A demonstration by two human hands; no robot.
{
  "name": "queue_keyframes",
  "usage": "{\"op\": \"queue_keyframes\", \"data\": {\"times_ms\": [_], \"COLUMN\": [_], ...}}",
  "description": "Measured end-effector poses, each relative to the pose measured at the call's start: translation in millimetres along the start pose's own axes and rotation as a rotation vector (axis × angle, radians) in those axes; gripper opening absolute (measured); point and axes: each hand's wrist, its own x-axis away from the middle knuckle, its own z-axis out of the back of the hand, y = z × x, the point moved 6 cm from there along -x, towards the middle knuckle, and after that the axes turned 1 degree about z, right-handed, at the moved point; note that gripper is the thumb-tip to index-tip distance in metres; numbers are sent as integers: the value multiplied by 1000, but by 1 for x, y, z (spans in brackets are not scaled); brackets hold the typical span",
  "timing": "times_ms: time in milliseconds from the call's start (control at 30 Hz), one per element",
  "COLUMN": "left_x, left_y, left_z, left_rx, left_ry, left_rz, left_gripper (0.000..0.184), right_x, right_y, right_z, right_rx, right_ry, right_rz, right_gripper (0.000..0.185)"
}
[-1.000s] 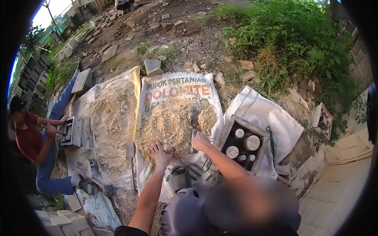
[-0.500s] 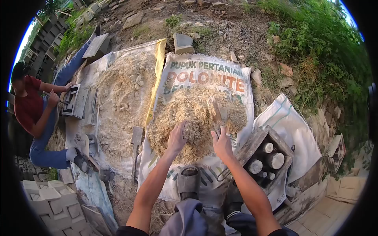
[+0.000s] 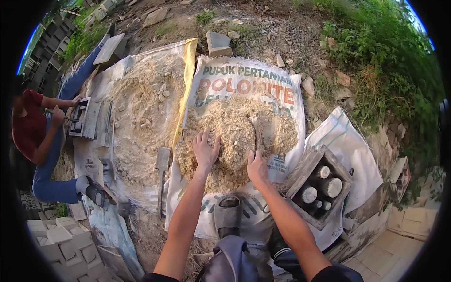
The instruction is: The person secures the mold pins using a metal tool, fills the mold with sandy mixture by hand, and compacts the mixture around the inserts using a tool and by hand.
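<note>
Fingers spread, my left hand [image 3: 206,152] rests on the near left side of a pale, crumbly pile [image 3: 235,131]. At the pile's near right side, my right hand [image 3: 258,170] is closed around the lower end of a narrow, flat tool [image 3: 256,128], whose upper part stands in the material. The grip is partly hidden. Beneath the pile lies a white printed sack [image 3: 221,70].
A wooden box [image 3: 300,171] with several round-topped cylinders stands at right on another white sack [image 3: 357,155]. Left are a second spread of material [image 3: 141,103], a flat-bladed tool [image 3: 163,160] and a seated person [image 3: 30,122] working at a mould [image 3: 81,115].
The view has shifted, bringing the pile further right. My left hand has moved up onto the pile, its fingers now spread wider than half a second ago. The narrow tool now stands between heaped parts.
</note>
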Motion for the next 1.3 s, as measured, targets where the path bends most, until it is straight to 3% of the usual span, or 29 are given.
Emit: {"op": "queue_keyframes", "data": {"times_ms": [67, 133, 200, 267, 300, 333, 433, 467, 533, 567, 600, 700, 767, 933, 1033, 1100, 1133, 1167, 1200, 1300], "left_x": [5, 9, 16, 27, 27, 28, 46, 51, 52, 58, 57, 55, 53, 41, 40, 40, 39, 42, 45, 55], "left_y": [5, -8, -1, 1, 2, 4, 28, 27, 19, 10, 7, 3, 7, 92, 91, 103, 111, 116, 115, 121], "left_z": [-2, -12, -16, -20, -25, -29, -30, -37, -46, -58, -61, -66, -58, 5, -2, 2, 6, 8, 10, 2], "left_rx": [-8, 217, 236, 496, 577, 583, 845, 843, 989, 1152, 1157, 1370, 1375, 1528, 1516, 1574, 1637, 1635, 1519, 1369], "left_ry": [124, 141, 188, 148, 159, 159, 81, 74, 315, 335, 332, 370, 416, 391, 381, 411, 441, 433, 428, 408], "left_rz": [-66, 140, 173, 458, 464, 459, 771, 774, 679, 834, 826, 809, 843, 836, 917, 890, 834, 832, 857, 857], "left_gripper": [43, 42, 41, 52, 56, 56, 50, 50, 49, 49, 49, 55, 59, 58, 49, 50, 55, 55, 54, 53], "right_x": [13, 24, 30, 36, 39, 38, 40, 41, 41, 43, 43, 43, 41, 36, 35, 32, 30, 32, 36, 51], "right_y": [-1, 2, 4, 5, -1, -1, 4, 7, 8, 2, -4, -21, -23, -44, -53, -53, -43, -39, -39, -29], "right_z": [-8, -16, -20, -30, -27, -25, -21, -23, -23, -20, -15, 10, 16, 50, 88, 90, 85, 81, 84, 88], "right_rx": [-67, -120, -127, -102, -182, -181, -206, -206, -210, -187, -163, -213, -170, -64, -152, -92, -96, -31, -40, 7], "right_ry": [-54, 21, 70, -68, -86, -78, -93, -140, -174, -156, -135, -187, -204, -217, -98, -225, -216, -127, -118, -88], "right_rz": [-85, 12, 45, -42, -46, -43, 11, 33, 58, 150, 242, 97, 152, 379, 318, 349, 347, 467, 437, 447], "right_gripper": [35, 31, 27, 26, 23, 23, 21, 22, 24, 24, 24, 25, 26, 28, 24, 43, 43, 30, 24, 19]}}
